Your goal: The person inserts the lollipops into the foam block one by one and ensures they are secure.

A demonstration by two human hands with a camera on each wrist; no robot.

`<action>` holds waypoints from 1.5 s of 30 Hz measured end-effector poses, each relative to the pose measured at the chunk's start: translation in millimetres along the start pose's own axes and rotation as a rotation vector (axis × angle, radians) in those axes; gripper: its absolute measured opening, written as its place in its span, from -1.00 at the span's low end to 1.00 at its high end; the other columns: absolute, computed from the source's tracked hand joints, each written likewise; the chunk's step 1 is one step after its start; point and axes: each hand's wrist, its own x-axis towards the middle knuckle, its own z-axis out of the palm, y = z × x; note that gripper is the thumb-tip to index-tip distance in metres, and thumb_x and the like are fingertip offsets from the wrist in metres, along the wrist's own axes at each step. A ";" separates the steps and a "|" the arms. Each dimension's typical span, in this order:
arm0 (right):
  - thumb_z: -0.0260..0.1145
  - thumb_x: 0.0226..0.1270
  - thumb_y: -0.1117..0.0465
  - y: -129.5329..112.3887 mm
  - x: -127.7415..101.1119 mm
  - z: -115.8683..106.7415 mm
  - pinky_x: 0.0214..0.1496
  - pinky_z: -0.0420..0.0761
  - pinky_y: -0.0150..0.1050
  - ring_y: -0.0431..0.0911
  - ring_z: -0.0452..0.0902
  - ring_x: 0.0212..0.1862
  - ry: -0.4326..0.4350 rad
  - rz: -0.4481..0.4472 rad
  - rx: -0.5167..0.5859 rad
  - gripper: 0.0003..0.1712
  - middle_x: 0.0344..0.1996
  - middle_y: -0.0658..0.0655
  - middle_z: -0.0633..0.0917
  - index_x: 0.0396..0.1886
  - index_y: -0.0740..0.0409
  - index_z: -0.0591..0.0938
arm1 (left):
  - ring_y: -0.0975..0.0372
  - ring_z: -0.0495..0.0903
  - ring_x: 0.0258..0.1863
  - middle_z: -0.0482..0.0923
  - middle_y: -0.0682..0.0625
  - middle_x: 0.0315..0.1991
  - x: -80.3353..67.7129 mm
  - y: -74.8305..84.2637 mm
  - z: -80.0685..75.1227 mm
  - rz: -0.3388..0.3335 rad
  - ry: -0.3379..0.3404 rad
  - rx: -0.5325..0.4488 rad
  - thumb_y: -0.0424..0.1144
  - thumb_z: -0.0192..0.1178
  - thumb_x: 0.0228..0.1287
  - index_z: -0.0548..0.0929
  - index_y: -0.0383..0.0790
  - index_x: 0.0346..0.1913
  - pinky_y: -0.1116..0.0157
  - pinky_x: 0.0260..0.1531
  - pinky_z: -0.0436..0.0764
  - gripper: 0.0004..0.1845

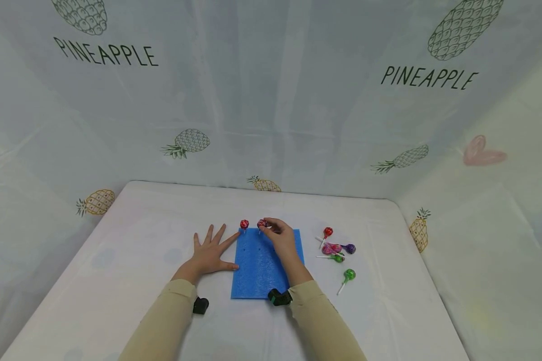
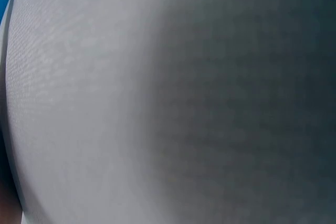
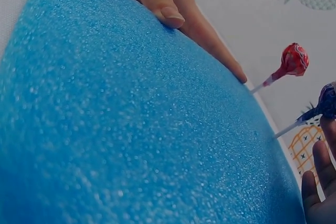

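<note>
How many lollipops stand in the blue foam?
2: a red lollipop by the left hand, and a darker lollipop pinched by the right hand. No others show.

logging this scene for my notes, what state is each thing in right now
blue foam sheet: lying flat
red lollipop: unheld, stick standing in the foam's far edge
dark-wrapped lollipop: stick in the foam, pinched
right hand: pinching that lollipop
left hand: fingers spread, touching the foam's edge
lollipop cluster: lying loose, some overlapping
lone green lollipop: lying apart
</note>
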 end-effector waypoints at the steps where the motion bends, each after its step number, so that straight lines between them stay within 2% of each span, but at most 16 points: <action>1: 0.47 0.21 0.20 0.3 0.0 0.2 -0.36 0.49 -0.34 -0.15 0.53 -0.27 0.000 0.001 0.003 -0.69 -0.23 0.05 0.69 -0.05 0.15 0.73 | -0.35 -0.25 0.44 -0.09 -0.29 0.52 0.1 0.2 -0.5 0.004 0.005 -0.004 0.58 0.14 -0.10 0.15 0.15 0.52 -0.50 0.13 -0.32 0.11; 8: 0.46 0.21 0.20 2.3 -1.0 1.6 -0.32 0.52 -0.35 -0.13 0.56 -0.24 0.000 -0.001 -0.004 -0.68 -0.21 0.07 0.70 -0.03 0.16 0.72 | -0.32 -0.33 0.46 -0.17 -0.25 0.54 1.5 -1.1 0.4 -0.013 -0.033 -0.001 0.61 0.10 -0.11 0.10 0.16 0.53 -0.48 0.15 -0.35 0.13; 18: 0.43 0.25 0.19 1.7 -2.9 1.8 -0.27 0.53 -0.31 -0.11 0.55 -0.23 -0.008 0.018 -0.036 -0.67 -0.25 0.08 0.68 0.00 0.15 0.70 | -0.32 -0.29 0.46 -0.15 -0.25 0.54 1.5 2.1 -4.4 -0.016 -0.036 0.025 0.52 0.20 -0.06 0.13 0.16 0.53 -0.50 0.14 -0.28 0.09; 25: 0.44 0.25 0.17 2.0 -2.4 2.8 -0.25 0.53 -0.29 -0.12 0.54 -0.22 0.003 0.018 -0.049 -0.68 -0.21 0.06 0.67 -0.01 0.13 0.71 | -0.31 -0.32 0.46 -0.17 -0.24 0.55 2.8 2.0 -4.0 -0.025 -0.047 0.026 0.53 0.19 -0.06 0.12 0.17 0.53 -0.49 0.14 -0.31 0.09; 35: 0.43 0.25 0.18 2.4 -2.7 3.0 -0.26 0.51 -0.28 -0.11 0.52 -0.24 0.012 0.044 -0.061 -0.69 -0.27 0.04 0.66 -0.01 0.07 0.71 | -0.30 -0.33 0.46 -0.17 -0.23 0.55 4.3 0.5 0.5 -0.029 -0.047 0.030 0.54 0.18 -0.07 0.11 0.19 0.53 -0.49 0.15 -0.32 0.09; 38: 0.42 0.26 0.24 -3.6 -4.1 1.8 -0.28 0.51 -0.25 -0.02 0.54 -0.23 -0.007 0.037 -0.041 -0.68 -0.22 0.16 0.68 0.01 0.19 0.69 | -0.30 -0.32 0.46 -0.17 -0.23 0.55 4.0 0.9 0.1 -0.027 -0.044 0.034 0.55 0.17 -0.08 0.11 0.19 0.53 -0.49 0.14 -0.31 0.10; 42: 0.41 0.26 0.28 -3.7 -3.9 -0.3 -0.31 0.50 -0.29 -0.01 0.55 -0.23 -0.022 0.024 -0.002 -0.62 -0.12 0.26 0.68 0.06 0.29 0.66 | -0.31 -0.31 0.46 -0.15 -0.24 0.54 3.0 1.5 -1.3 -0.029 -0.040 0.030 0.55 0.18 -0.08 0.12 0.18 0.53 -0.49 0.14 -0.30 0.10; 45: 0.44 0.24 0.22 1.2 -4.6 -2.4 -0.30 0.50 -0.34 -0.12 0.53 -0.24 -0.011 0.021 -0.002 -0.60 -0.10 0.18 0.69 0.07 0.23 0.66 | -0.31 -0.30 0.46 -0.14 -0.24 0.54 2.6 1.4 -1.4 -0.036 -0.041 0.029 0.55 0.18 -0.08 0.13 0.18 0.53 -0.49 0.15 -0.30 0.10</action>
